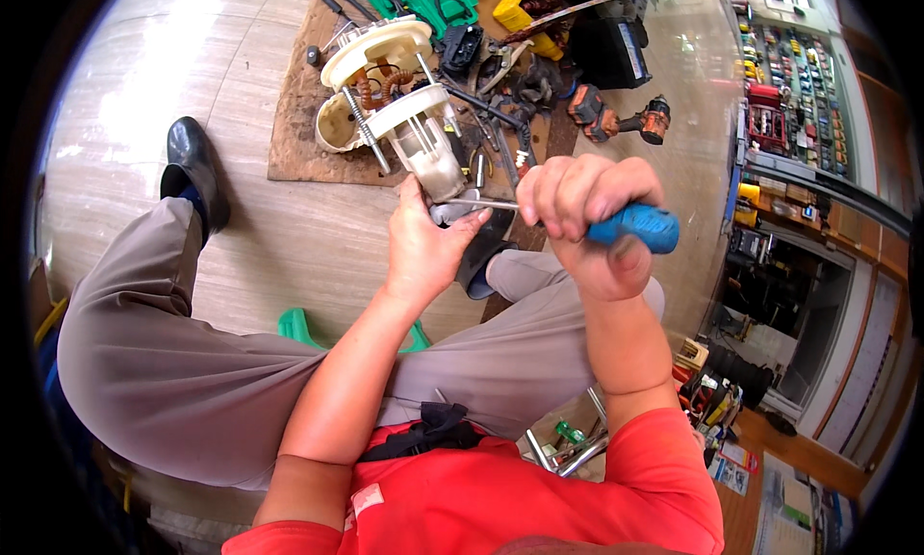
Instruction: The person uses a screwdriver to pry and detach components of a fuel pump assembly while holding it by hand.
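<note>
1. Fuel-pump module (416,112) between 11 and 12 o'clock of the view, tilted, its lower end toward the person. Cream round flange (371,54) uppermost; white ring and translucent cylindrical cup (430,162) below, the cup greyish and cloudy toward its base.
2. Between flange and ring: brownish-orange corrugated hose (393,85), metal guide rods, one with a coil spring (358,117). Pale round piece (337,124) beside it, on the 9 o'clock side.
3. Left hand (423,242): fingers against the cup's lower end, thumb spread toward 2 o'clock. Some fingertips hidden; cannot tell how firm the grip is.
4. Right hand (592,218): fingers clenched round a screwdriver's blue handle (637,230). Shaft (486,204) points to 9 o'clock, reaching the cup's base; cannot tell whether the tip is seated.
5. Surface: stained brown board (294,136) on a glossy pale floor (125,122). Green tool case (423,1) at 12 o'clock, dark jumbled parts below it, orange-and-black cordless drill (621,117) between 1 and 2.
6. Room: crowded shelves (794,103) at 2 o'clock; green plastic seat (303,327) partly visible at 8; shiny metal tubes (582,454) at 5.
</note>
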`<move>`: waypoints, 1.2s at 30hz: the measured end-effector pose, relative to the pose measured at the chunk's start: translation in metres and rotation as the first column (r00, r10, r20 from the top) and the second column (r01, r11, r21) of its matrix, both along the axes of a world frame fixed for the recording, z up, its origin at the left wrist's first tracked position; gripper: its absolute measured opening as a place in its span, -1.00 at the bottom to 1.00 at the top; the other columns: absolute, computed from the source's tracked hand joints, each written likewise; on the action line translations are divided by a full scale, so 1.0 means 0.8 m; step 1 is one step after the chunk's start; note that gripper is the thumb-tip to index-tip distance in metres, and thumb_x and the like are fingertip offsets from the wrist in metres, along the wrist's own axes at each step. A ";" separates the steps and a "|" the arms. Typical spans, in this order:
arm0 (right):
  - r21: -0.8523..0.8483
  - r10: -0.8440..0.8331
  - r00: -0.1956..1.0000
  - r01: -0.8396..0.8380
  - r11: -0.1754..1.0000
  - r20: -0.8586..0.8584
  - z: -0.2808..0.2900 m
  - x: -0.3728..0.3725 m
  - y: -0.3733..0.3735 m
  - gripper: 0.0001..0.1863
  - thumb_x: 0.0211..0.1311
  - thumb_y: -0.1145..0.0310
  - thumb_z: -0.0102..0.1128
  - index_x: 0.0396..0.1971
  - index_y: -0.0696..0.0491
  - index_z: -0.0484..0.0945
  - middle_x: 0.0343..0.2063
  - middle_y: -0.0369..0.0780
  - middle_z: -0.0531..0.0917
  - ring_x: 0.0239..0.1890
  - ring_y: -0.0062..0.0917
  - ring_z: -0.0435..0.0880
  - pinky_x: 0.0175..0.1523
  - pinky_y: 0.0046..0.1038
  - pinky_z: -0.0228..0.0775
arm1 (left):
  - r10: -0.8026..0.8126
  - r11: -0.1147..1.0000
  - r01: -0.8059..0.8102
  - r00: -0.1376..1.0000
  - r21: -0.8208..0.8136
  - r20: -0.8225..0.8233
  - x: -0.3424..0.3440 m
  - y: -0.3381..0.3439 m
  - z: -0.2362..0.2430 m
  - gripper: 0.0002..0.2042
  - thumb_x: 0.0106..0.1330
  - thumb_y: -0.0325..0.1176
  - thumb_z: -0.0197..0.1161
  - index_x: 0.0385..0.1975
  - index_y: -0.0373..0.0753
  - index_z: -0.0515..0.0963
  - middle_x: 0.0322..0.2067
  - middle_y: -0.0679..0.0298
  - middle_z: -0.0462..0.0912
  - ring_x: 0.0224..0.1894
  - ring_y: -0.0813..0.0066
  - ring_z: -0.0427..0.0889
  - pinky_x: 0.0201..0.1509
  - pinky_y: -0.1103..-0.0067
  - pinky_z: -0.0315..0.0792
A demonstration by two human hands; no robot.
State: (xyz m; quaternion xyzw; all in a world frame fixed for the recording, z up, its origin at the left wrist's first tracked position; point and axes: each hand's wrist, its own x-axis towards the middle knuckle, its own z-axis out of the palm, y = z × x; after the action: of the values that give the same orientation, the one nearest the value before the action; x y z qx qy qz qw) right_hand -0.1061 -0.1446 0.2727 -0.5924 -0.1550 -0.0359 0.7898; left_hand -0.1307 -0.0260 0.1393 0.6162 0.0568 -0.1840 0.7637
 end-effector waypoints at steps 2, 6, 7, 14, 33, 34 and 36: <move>-0.034 0.044 0.999 -0.045 0.998 -0.018 -0.005 -0.003 -0.002 -0.61 0.12 0.21 0.43 -0.35 0.13 0.40 -0.57 -0.24 0.47 -0.53 -0.50 0.42 -0.28 -0.32 0.40 | -0.013 0.999 0.010 0.998 0.053 0.065 0.002 0.003 0.009 -0.41 0.02 -0.46 0.50 0.04 -0.39 0.35 -0.15 -0.01 0.67 -0.13 0.25 0.70 -0.05 0.46 0.54; -0.137 0.117 0.993 -0.119 0.983 -0.019 -0.004 -0.008 0.000 -0.66 0.03 0.30 0.45 -0.42 0.17 0.46 -0.59 -0.21 0.51 -0.54 -0.41 0.46 -0.31 -0.29 0.41 | 0.022 1.000 -0.022 0.998 0.000 0.067 0.000 0.003 0.013 -0.41 0.01 -0.48 0.49 0.05 -0.39 0.35 -0.13 0.05 0.66 -0.11 0.31 0.67 -0.01 0.47 0.53; -0.180 0.150 0.989 -0.149 0.972 -0.007 0.000 -0.007 -0.001 -0.67 0.02 0.30 0.44 -0.43 0.17 0.47 -0.59 -0.21 0.52 -0.54 -0.39 0.47 -0.31 -0.28 0.41 | 0.042 0.999 -0.041 0.998 -0.033 0.045 -0.001 0.000 0.008 -0.41 0.01 -0.48 0.49 0.05 -0.39 0.35 -0.13 0.06 0.65 -0.11 0.33 0.67 0.00 0.47 0.52; -0.230 0.083 0.996 -0.071 0.970 0.044 0.017 -0.015 -0.005 -0.35 -0.15 -0.18 0.50 -0.48 0.16 0.51 -0.57 -0.22 0.55 -0.54 -0.33 0.52 -0.33 -0.26 0.42 | -0.024 0.980 -0.012 0.984 -0.197 -0.177 0.009 0.009 0.017 -0.41 0.08 -0.54 0.43 0.11 -0.42 0.30 -0.09 0.11 0.61 -0.09 0.45 0.63 0.00 0.53 0.53; -0.343 0.265 0.956 -0.209 0.916 0.126 0.013 -0.004 -0.006 -0.37 -0.18 -0.17 0.54 -0.49 0.15 0.53 -0.59 -0.22 0.55 -0.54 -0.32 0.55 -0.27 -0.24 0.47 | 0.004 0.989 -0.014 0.998 -0.145 -0.065 0.005 0.005 0.022 -0.43 0.01 -0.49 0.47 0.04 -0.41 0.37 -0.15 0.06 0.66 -0.11 0.38 0.66 0.00 0.47 0.52; -0.349 0.257 0.960 -0.203 0.915 0.114 0.012 -0.004 -0.004 -0.39 -0.16 -0.15 0.54 -0.50 0.15 0.53 -0.59 -0.22 0.55 -0.54 -0.32 0.55 -0.27 -0.24 0.47 | 0.008 0.985 -0.022 0.997 -0.172 -0.083 0.004 0.004 0.018 -0.44 0.02 -0.50 0.46 0.04 -0.41 0.37 -0.14 0.06 0.65 -0.10 0.37 0.66 0.00 0.47 0.52; -0.340 0.228 0.969 -0.185 0.922 0.091 0.010 -0.004 -0.002 -0.42 -0.11 -0.10 0.54 -0.50 0.15 0.52 -0.60 -0.22 0.54 -0.54 -0.33 0.54 -0.28 -0.26 0.47 | 0.004 0.985 -0.018 0.996 -0.169 -0.085 0.003 0.005 0.014 -0.45 0.03 -0.51 0.44 0.05 -0.42 0.37 -0.14 0.05 0.65 -0.10 0.37 0.66 0.00 0.48 0.52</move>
State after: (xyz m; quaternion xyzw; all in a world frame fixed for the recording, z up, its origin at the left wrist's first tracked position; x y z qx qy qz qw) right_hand -0.1090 -0.1459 0.2805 -0.6925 -0.2712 0.0359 0.6675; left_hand -0.1281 -0.0223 0.1508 0.5402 0.0764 -0.2097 0.8114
